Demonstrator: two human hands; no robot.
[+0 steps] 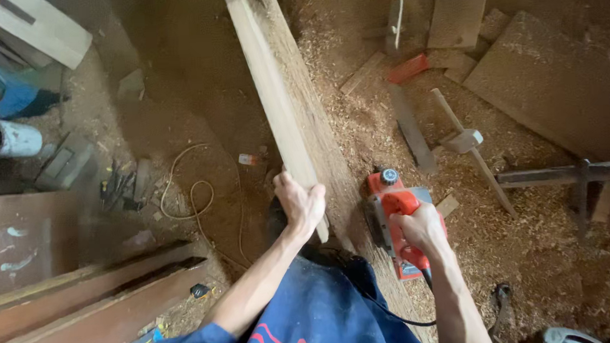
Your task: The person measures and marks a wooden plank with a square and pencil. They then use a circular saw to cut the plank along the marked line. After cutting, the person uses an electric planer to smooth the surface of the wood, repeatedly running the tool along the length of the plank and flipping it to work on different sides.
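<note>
I see a dirt floor [177,81] covered in pale sawdust, with rough boards lying far right. My left hand [299,204] has its grip clamped on a long, pale wooden plank [274,97] running far. My right hand [420,228] is closed around a red electric planer [389,209], just right of the plank.

Plank [274,104]: long, narrow strip of pale wood, running away from the viewer up to the top edge; near end gripped, raised above a rough, sawdust-covered board.
Planer [393,219]: red and black electric hand planer with a black knob at the front, held by its handle, apparently resting on the board's right edge, cord trailing back.
</note>
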